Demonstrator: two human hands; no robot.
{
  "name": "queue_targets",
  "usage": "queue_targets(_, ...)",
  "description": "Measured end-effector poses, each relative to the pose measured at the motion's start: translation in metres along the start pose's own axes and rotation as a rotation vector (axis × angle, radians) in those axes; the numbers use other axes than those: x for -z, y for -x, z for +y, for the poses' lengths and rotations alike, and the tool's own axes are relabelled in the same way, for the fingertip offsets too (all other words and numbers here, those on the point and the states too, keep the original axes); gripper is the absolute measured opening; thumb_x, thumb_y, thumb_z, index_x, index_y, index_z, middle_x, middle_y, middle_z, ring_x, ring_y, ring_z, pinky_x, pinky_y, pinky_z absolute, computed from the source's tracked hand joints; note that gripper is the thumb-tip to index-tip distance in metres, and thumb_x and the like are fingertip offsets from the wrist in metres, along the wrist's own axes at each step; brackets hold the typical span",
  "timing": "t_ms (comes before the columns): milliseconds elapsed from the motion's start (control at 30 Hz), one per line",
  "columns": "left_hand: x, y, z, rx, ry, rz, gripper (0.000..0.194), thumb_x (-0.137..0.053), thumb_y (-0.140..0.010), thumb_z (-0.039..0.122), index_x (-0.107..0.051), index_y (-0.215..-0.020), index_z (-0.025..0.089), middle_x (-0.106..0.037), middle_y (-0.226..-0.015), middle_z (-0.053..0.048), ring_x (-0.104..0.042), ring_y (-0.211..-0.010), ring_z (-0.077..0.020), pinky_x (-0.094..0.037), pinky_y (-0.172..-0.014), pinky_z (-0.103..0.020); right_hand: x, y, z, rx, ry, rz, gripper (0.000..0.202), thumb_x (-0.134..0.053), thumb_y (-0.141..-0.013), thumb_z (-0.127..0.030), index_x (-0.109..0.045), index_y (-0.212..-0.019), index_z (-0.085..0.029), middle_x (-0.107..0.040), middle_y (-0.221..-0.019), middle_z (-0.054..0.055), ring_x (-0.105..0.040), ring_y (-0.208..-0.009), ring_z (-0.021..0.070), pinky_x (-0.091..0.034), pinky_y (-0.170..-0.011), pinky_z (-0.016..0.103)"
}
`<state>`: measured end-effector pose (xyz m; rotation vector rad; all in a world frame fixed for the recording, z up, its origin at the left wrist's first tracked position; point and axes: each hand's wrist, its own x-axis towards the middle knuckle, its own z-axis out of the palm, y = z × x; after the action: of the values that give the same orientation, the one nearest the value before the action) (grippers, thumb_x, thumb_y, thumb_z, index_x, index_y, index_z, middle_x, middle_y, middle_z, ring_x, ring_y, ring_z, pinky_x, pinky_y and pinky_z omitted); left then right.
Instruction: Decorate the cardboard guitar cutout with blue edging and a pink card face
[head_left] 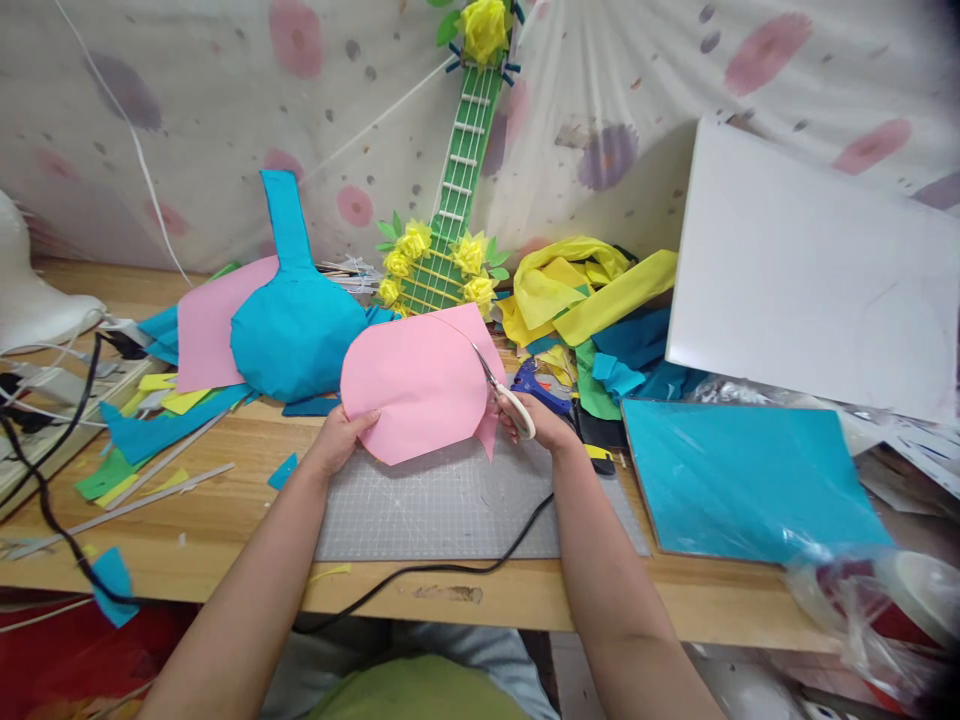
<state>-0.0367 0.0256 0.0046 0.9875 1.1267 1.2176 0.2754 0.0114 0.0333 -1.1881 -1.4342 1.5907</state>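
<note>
A sheet of pink paper (420,385) with a rounded left end is held up over the grey cutting mat (435,515). My left hand (349,435) pinches its lower left edge, thumb on top. In my right hand (536,420) are white-handled scissors (514,405), their blades at the paper's right side along a curved cut. A strip of pink paper hangs down beside the scissors. Just behind my left hand lies a blue guitar-like shape (300,330) with a straight neck. A blue glue gun (540,385) rests beyond my right hand.
A green model guitar (457,200) with yellow flowers leans on the curtain. Yellow paper (570,290) is heaped behind. At right are a blue sheet (750,480) and a white board (810,270). A black cable (450,570) crosses the front; a power strip (67,430) sits left.
</note>
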Motion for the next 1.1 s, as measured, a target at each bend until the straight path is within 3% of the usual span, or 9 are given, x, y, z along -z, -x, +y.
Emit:
queue_targets(133,0.003,-0.004,-0.005,-0.029,-0.042,0.014,0.064,-0.079,-0.049,0.043,-0.063,-0.102,0.012,-0.068,-0.099,-0.011,-0.063,-0.083,-0.0236,-0.051,-0.072,-0.034,0.001,0.002,-0.001,0.001,0.032,-0.013,0.043,-0.058,-0.071,-0.058,-0.044,-0.072,-0.018,-0.041,-0.051,-0.007,-0.039,-0.040,0.0058,-0.034,-0.037,0.020)
queue_targets(400,0.001,-0.007,-0.003,-0.100,-0.053,0.200,0.059,-0.076,-0.050,0.048,-0.064,-0.095,0.012,-0.069,-0.089,-0.008,-0.061,-0.075,-0.0185,-0.048,-0.068,-0.029,-0.006,0.004,-0.006,-0.004,0.085,-0.049,0.049,-0.054,-0.068,-0.065,-0.047,-0.075,-0.018,-0.043,-0.051,-0.006,-0.040,-0.042,0.0068,-0.036,-0.040,0.021)
queue_targets(667,0.006,-0.007,-0.003,-0.065,0.014,0.140,0.055,-0.077,-0.051,0.045,-0.063,-0.094,0.012,-0.069,-0.086,-0.007,-0.061,-0.071,-0.0169,-0.048,-0.067,-0.029,-0.007,0.004,-0.006,-0.041,0.077,-0.057,0.054,-0.050,-0.066,-0.072,-0.046,-0.071,-0.019,-0.048,-0.058,-0.002,-0.044,-0.048,0.0086,-0.036,-0.045,0.022)
queue_targets(1100,0.000,0.002,0.007,-0.044,-0.072,0.089,0.059,-0.078,-0.048,0.047,-0.063,-0.094,0.013,-0.069,-0.091,-0.007,-0.063,-0.077,-0.0202,-0.050,-0.071,-0.032,-0.009,0.003,-0.007,-0.040,0.114,-0.021,0.053,-0.049,-0.066,-0.072,-0.044,-0.067,-0.019,-0.048,-0.059,-0.002,-0.044,-0.050,0.0090,-0.037,-0.047,0.023)
